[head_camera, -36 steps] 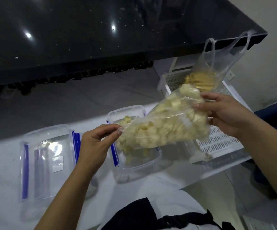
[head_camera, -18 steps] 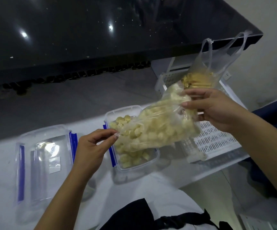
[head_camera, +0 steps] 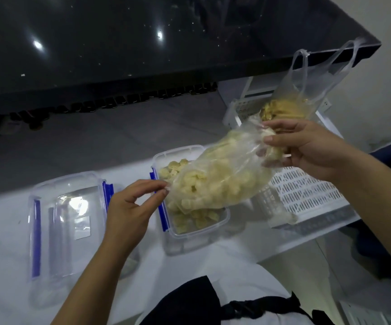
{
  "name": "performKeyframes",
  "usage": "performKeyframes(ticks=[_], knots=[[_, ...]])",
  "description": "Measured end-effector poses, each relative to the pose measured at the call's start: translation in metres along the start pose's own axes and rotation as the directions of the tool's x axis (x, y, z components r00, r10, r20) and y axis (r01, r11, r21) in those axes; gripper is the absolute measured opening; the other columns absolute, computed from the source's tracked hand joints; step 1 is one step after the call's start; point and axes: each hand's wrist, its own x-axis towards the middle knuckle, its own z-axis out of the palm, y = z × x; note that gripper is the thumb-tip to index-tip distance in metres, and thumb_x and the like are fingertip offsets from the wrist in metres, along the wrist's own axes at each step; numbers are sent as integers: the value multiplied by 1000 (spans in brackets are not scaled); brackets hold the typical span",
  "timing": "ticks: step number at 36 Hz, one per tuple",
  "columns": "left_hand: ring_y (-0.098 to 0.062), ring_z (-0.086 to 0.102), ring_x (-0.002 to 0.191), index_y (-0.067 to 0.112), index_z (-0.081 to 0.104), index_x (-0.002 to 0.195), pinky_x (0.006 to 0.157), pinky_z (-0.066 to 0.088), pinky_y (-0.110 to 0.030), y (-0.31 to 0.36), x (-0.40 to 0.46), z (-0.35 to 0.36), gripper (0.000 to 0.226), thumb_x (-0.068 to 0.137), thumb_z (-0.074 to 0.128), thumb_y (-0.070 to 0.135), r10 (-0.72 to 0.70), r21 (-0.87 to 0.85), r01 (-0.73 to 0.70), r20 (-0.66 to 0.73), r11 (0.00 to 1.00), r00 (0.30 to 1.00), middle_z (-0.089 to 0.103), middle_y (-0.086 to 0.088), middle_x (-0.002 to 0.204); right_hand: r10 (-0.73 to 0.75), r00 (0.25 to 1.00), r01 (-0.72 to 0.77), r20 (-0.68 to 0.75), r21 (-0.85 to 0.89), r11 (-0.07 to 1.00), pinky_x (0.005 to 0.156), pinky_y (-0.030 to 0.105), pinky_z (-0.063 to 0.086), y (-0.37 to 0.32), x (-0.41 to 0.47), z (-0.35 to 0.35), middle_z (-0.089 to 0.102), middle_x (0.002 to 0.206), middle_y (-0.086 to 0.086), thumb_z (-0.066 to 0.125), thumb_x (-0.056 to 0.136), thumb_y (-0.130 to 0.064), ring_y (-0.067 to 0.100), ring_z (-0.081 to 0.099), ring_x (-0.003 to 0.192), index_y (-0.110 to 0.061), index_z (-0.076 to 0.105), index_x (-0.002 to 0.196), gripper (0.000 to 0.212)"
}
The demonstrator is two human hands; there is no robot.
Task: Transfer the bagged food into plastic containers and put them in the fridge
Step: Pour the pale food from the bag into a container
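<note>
**Bag tipped over the open container**

The left hand (head_camera: 129, 207) pinches the lower corner of the clear bag (head_camera: 222, 177); the right hand (head_camera: 307, 146) grips its raised end. The bag slants down over the container (head_camera: 222, 221), where pale food pieces (head_camera: 197, 219) already lie. A second container (head_camera: 65, 221) stands just left. The white basket (head_camera: 307, 198) overhangs the table edge. No readable writing anywhere.

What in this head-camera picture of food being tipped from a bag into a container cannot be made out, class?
- Head view: how full the container is; the bag held over it covers most of it.
- What the yellow food in the second bag is; too blurred.
- The right hand: its lower fingertips sit behind the bag's plastic.
- The fridge: nowhere in frame.
</note>
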Motion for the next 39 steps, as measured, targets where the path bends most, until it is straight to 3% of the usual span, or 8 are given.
performKeyframes(ticks=[5, 11, 16, 19, 23, 27, 32, 39], knots=[[1, 69, 94, 41, 75, 90, 78, 50, -6, -2, 1, 3, 22, 87, 75, 19, -104, -60, 103, -1, 993, 995, 75, 23, 94, -13, 999, 9, -40, -99, 995, 64, 40, 62, 2, -1, 2, 74, 95, 15, 73, 70, -4, 28, 75, 82, -8, 70, 115, 45], [2, 69, 95, 44, 74, 91, 78, 49, -5, -2, -1, 4, 24, 87, 74, 20, -42, -19, 43, 6, 999, 999, 74, 25, 94, -32, 999, 32, 6, -24, 999, 69, 44, 62, -1, -6, 0, 74, 99, 15, 74, 71, -3, 33, 75, 89, -10, 73, 113, 42], [11, 64, 96, 46, 70, 92, 77, 44, 1, 6, -7, 6, 24, 88, 70, 23, 29, 57, -31, 29, 998, 999, 68, 38, 96, -49, 996, 35, -81, -161, 986, 76, 49, 62, 0, -8, 2, 74, 86, 9, 74, 76, -1, 28, 73, 86, -11, 73, 111, 36], [12, 64, 95, 46, 69, 92, 76, 45, 1, 9, -7, 6, 16, 86, 67, 32, 44, 31, -44, 14, 999, 999, 68, 39, 96, -62, 998, 63, 7, -126, 990, 73, 46, 62, -5, -12, -2, 75, 91, 11, 77, 70, -9, 29, 75, 88, -15, 76, 107, 38], [9, 65, 96, 41, 72, 91, 76, 46, -1, 8, -8, 8, 26, 88, 72, 15, 2, 32, -4, 49, 999, 999, 70, 30, 99, -145, 985, 118, -89, -256, 959, 65, 37, 63, -2, -10, -1, 75, 89, 5, 77, 74, -5, 21, 74, 81, -22, 78, 97, 29], [11, 64, 96, 46, 70, 94, 77, 46, 0, 16, -11, 7, 15, 85, 66, 34, 73, 24, -73, 3, 997, 997, 68, 38, 97, -134, 989, 119, -69, -190, 974, 62, 36, 61, -7, -14, -1, 76, 87, 3, 78, 69, -10, 21, 74, 79, -20, 78, 98, 31], [8, 65, 96, 44, 71, 91, 77, 46, -1, 8, -7, 10, 30, 89, 73, 15, -35, 9, 35, 21, 999, 999, 70, 34, 94, -158, 980, 126, -122, -234, 964, 60, 32, 60, -7, -13, 2, 74, 83, 1, 77, 76, -5, 19, 72, 77, -22, 76, 97, 27], [0, 68, 97, 41, 74, 94, 78, 49, -5, 11, -9, 8, 29, 89, 73, 12, 13, -33, -15, -53, 999, 998, 73, 25, 97, -177, 980, 155, -94, -205, 966, 60, 32, 61, -12, -19, 3, 76, 86, 1, 77, 68, -12, 17, 74, 78, -21, 76, 98, 31]])
